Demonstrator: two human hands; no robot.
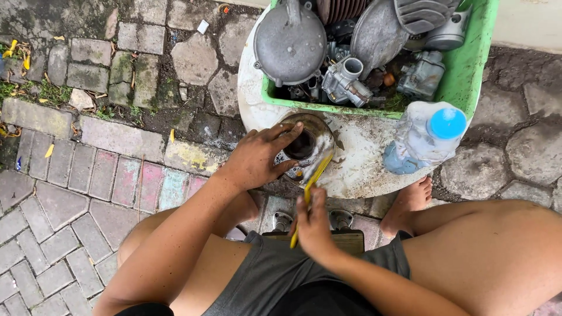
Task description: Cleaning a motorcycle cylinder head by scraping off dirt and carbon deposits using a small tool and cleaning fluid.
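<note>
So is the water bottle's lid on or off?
On. The blue cap sits on top of the clear plastic bottle standing on the white surface.
</note>
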